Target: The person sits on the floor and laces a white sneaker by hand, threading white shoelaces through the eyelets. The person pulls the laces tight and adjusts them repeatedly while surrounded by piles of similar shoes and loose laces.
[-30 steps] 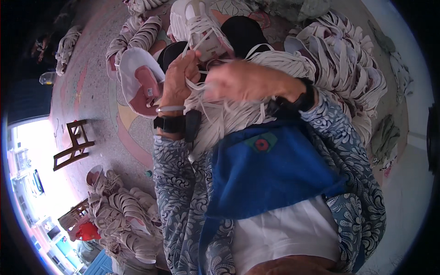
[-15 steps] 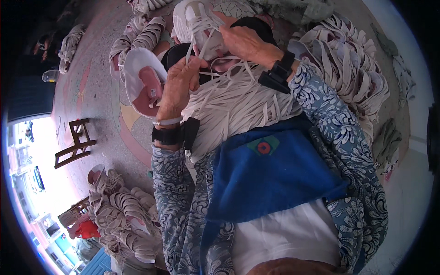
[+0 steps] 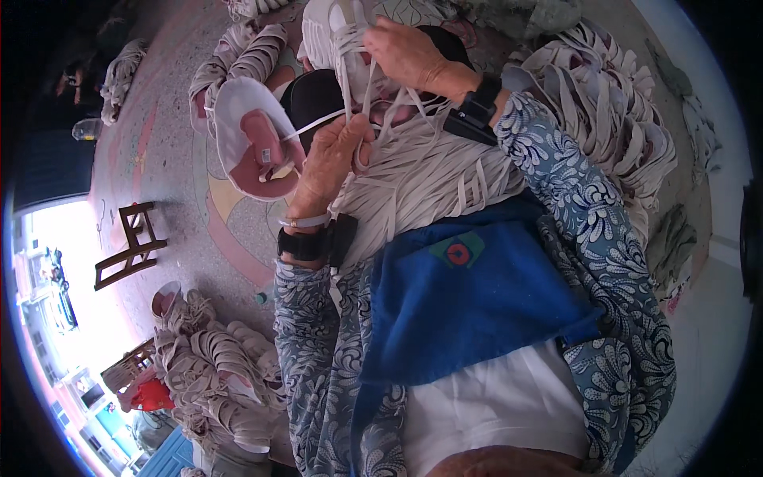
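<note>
At the top centre is a white shoe upper [image 3: 319, 36] with pale flat laces threaded across its front. My left hand [image 3: 332, 163] is below it, fingers closed on the laces [image 3: 346, 87] that hang from it. Just right of the upper, my right hand [image 3: 409, 54] pinches a lace, its fingertips at the lacing. One strand runs from near my left hand toward another white upper [image 3: 230, 119] with a pink lining, lying at the left. A thick bunch of loose pale laces [image 3: 445, 175] covers my lap above the blue apron [image 3: 477, 318].
Bundles of stacked uppers lie at right [image 3: 604, 111], at upper left [image 3: 258, 56] and at lower left [image 3: 222, 358]. Dark rounded shapes [image 3: 311, 99] show beneath the work. A small wooden stool [image 3: 131, 246] rests on the patterned floor at left, near a bright doorway.
My left hand has shifted right and slightly down with the laces. The right hand has moved left and up. A strand now stretches across toward the pink-lined upper.
</note>
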The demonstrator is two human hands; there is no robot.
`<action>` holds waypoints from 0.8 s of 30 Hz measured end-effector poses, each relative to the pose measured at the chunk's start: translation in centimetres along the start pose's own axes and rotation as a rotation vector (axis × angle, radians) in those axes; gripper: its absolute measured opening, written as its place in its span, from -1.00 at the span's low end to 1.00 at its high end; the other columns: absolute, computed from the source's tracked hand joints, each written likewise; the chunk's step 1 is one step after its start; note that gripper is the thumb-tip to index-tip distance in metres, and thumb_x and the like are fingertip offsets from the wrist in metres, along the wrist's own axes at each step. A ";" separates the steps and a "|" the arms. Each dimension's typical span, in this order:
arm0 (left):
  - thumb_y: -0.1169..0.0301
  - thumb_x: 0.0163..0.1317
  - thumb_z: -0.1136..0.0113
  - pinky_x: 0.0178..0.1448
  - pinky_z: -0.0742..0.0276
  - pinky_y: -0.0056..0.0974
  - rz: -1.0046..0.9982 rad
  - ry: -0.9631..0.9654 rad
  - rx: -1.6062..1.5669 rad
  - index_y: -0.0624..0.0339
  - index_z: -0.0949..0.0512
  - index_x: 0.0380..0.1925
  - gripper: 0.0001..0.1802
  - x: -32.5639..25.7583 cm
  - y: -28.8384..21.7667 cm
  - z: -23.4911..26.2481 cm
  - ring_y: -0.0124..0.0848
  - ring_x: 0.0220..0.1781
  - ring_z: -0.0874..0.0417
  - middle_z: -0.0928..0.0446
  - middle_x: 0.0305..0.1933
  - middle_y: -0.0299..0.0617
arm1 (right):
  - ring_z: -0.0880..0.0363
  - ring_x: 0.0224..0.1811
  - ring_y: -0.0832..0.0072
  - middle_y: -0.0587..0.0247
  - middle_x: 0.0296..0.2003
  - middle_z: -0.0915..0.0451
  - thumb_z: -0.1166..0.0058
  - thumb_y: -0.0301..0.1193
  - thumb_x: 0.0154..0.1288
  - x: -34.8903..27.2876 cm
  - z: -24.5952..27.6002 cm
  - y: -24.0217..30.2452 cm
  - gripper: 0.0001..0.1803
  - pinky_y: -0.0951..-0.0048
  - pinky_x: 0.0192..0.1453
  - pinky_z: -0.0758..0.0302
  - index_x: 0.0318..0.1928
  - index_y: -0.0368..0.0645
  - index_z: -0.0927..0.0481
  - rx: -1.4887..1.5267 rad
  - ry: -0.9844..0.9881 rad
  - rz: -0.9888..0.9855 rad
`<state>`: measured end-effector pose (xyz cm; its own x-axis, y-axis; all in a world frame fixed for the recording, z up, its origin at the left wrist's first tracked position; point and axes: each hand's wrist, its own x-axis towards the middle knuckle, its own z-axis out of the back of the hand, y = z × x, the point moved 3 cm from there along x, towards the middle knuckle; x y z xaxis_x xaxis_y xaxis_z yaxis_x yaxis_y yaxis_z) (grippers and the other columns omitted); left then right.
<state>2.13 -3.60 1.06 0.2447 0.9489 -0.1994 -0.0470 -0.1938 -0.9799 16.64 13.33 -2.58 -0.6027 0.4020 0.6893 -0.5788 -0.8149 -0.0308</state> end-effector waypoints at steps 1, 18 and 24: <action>0.10 0.44 0.06 -0.50 -0.11 -0.49 -0.011 -0.006 0.038 0.14 -0.48 -0.42 -0.62 -0.3 0.0 0.1 -0.65 -0.58 -0.23 -0.30 -0.63 -0.45 | -0.56 -0.40 0.25 0.11 -0.44 -0.53 -0.07 -0.28 0.23 0.9 0.7 0.0 -0.76 0.29 -0.30 -0.52 -0.33 -0.24 -0.56 0.163 0.115 -0.130; 0.47 -0.02 -0.16 -0.03 -0.51 -0.19 -0.651 0.031 0.251 0.22 -0.58 -0.25 -0.73 3.8 8.0 -5.3 -0.24 -0.08 -0.55 -0.59 -0.20 -0.16 | -0.10 -0.85 0.79 0.46 -0.54 -0.47 0.12 -0.07 0.44 -1.4 7.2 4.6 -0.65 0.65 -0.81 0.03 -0.22 -0.06 -0.56 1.263 0.598 -1.166; 0.45 0.00 -0.17 -0.29 -0.54 -0.13 -0.674 0.048 0.483 0.29 -0.57 -0.33 -0.79 3.6 2.3 -5.3 -0.12 -0.35 -0.61 -0.56 -0.46 -0.02 | -0.31 -0.59 0.81 0.45 -0.46 -0.49 0.03 -0.26 0.40 -2.4 4.5 4.1 -0.74 0.72 -0.59 -0.16 -0.19 -0.19 -0.58 1.356 0.356 -0.928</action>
<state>8.04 -1.94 -1.86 0.4095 0.8094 0.4210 -0.2835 0.5515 -0.7845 18.17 7.16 -1.11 -0.5483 0.8327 -0.0775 -0.0407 0.0660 0.9970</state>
